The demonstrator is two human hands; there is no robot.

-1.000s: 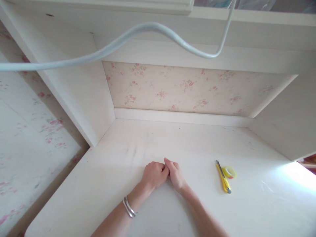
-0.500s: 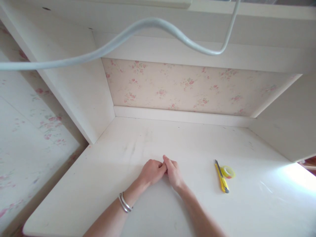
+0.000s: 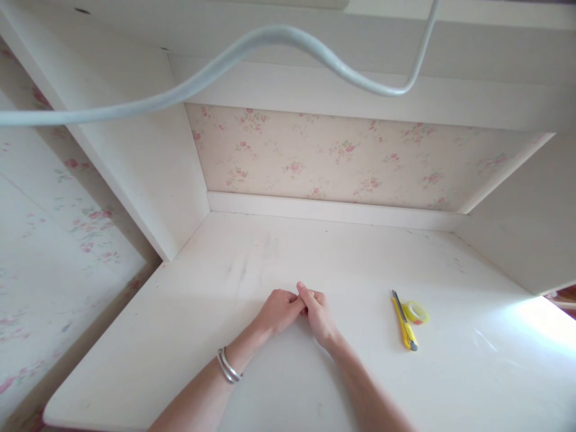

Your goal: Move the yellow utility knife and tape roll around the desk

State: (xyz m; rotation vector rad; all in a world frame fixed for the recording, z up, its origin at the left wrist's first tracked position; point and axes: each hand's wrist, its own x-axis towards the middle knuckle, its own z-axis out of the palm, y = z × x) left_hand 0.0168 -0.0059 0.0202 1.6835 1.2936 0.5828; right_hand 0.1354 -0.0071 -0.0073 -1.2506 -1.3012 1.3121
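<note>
My left hand (image 3: 279,312) and my right hand (image 3: 318,315) rest clasped together on the white desktop (image 3: 180,336). Both are closed, with the fingers folded in against each other. The right thumb lies over the left thumb, and no object shows between them. To the right of my hands, apart from them, a yellow utility knife (image 3: 405,327) lies with its dark tip pointing away from me. Touching or nearly touching its right side is a small roll of yellow tape (image 3: 416,312). Two silver bangles (image 3: 229,366) circle my left wrist.
A pale cable (image 3: 279,35) hangs across the upper view, in front of a white shelf (image 3: 472,54). White side panels (image 3: 148,162) stand left and right of the desktop. Floral wallpaper (image 3: 315,156) covers the back wall.
My hands stay clasped in the same place, and the knife and tape have not moved. Only the camera view has shifted very slightly.
</note>
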